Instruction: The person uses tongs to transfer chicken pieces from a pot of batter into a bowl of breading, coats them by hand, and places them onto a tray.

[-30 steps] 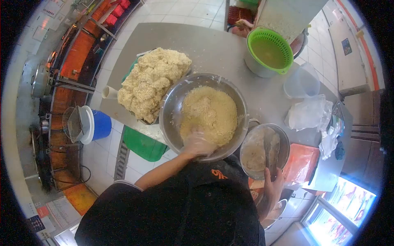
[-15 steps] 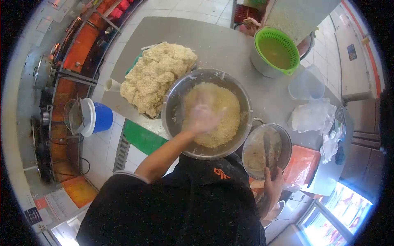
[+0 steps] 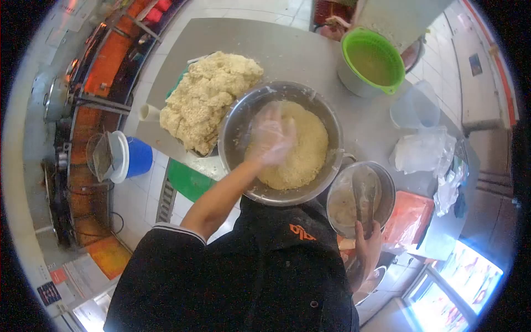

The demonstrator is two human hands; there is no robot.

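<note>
My left hand, in a clear plastic glove, lies over the left part of a pale, crumbly coating mix. Its fingers are spread and slightly blurred. A wide metal bowl holds this mix, with pale smears on its inner wall. At the lower right, my right hand is closed around the handle end of metal tongs. The tongs reach into a metal pot of thick, pale batter-like liquid. What lies under the liquid is hidden.
A large heap of pale, crumb-coated pieces stands left of the bowl on the steel table. Behind are a green strainer over a bucket and a clear container. Plastic bags and an orange-red tray lie right.
My left hand has shifted a little away from me, its fingers now less blurred. The mix's surface has changed shape. My right hand still grips the tongs, and the view has shifted slightly.
</note>
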